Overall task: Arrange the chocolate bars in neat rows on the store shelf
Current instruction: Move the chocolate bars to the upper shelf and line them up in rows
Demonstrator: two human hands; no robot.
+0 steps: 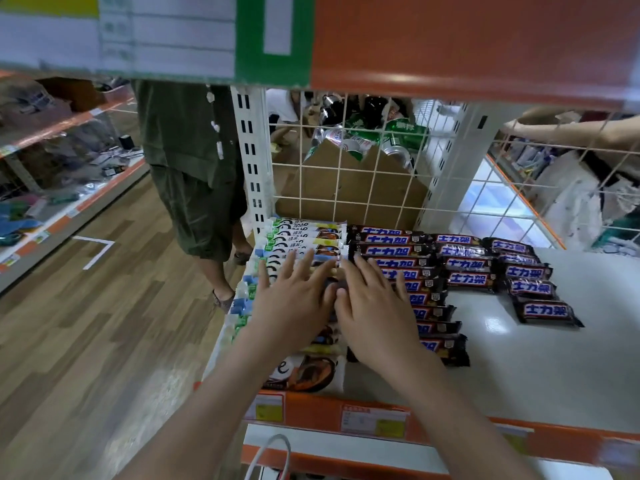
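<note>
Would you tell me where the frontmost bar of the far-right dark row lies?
In the head view, that dark bar lies flat on the white shelf, right of both hands, apart from the longer dark row.

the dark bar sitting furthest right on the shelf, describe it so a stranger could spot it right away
Start at the white shelf with the orange front edge. Three columns of dark chocolate bars run front to back; take the rightmost one. The bar is its nearest piece, dark wrapper with a blue and white logo, slightly skewed, with bare shelf in front of it and to its right.

Bare shelf (540,372) lies open near and right of the dark bars (540,310), while the wire grid (346,161) blocks the far side.
</note>
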